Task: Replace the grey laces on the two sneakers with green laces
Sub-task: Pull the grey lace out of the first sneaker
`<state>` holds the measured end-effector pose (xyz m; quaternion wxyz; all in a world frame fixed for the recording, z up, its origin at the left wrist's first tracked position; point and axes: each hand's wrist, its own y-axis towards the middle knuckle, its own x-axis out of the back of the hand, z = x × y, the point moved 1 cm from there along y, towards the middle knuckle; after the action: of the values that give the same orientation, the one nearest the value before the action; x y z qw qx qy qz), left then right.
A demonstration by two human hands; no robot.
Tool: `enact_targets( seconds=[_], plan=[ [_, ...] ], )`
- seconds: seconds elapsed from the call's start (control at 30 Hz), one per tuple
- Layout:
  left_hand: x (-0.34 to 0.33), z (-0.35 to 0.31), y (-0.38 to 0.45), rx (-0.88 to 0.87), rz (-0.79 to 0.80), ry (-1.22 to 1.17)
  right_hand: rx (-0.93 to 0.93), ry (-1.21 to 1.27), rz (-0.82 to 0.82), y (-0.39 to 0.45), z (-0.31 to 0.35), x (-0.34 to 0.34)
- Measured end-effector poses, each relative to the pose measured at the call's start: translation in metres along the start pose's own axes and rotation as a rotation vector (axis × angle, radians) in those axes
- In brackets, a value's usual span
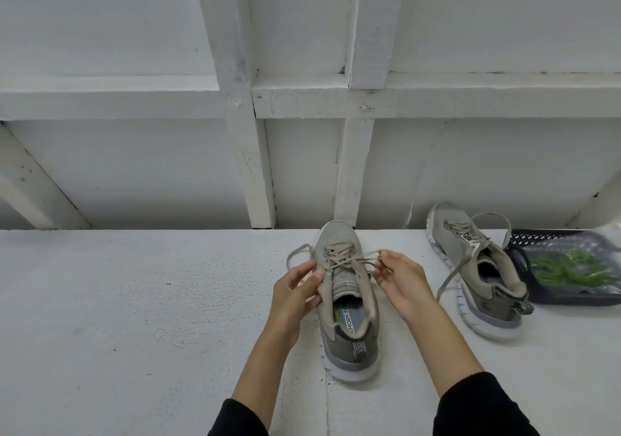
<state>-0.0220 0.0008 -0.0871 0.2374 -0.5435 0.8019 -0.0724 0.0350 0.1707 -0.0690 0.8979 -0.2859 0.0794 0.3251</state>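
Note:
A grey sneaker (347,345) stands upright in front of me, toe pointing away, with its grey lace (339,254) threaded through the eyelets. My left hand (295,292) grips the shoe's left collar edge, thumb near the lace. My right hand (400,277) pinches a strand of the lace on the right side of the shoe. A second grey sneaker (477,267) lies to the right, tilted, with its grey lace (452,277) loose and trailing onto the surface. Green laces (568,267) lie in a dark basket (554,301) at the far right.
The white painted work surface (134,318) stretches wide to the left of the shoes. A white wall with wooden framing (255,153) rises right behind the surface's far edge. The basket also holds clear plastic wrapping (571,244).

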Motion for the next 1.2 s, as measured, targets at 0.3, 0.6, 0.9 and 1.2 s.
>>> enact_targets(
  seconds=[0.3,0.6,0.9,1.2],
  plan=[
    [0.0,0.002,-0.002,-0.045,-0.02,-0.009,0.738,-0.804,0.038,-0.028,0.007,-0.025],
    [0.002,0.006,0.002,0.006,0.017,-0.017,0.924,-1.636,0.385,-0.025,-0.008,-0.044],
    [0.001,0.008,0.002,0.005,0.001,-0.048,0.437,-0.425,0.403,-0.042,0.023,-0.024],
    [-0.001,0.006,-0.002,-0.052,0.01,-0.043,0.82,-1.764,0.271,-0.042,0.005,-0.037]
  ],
)
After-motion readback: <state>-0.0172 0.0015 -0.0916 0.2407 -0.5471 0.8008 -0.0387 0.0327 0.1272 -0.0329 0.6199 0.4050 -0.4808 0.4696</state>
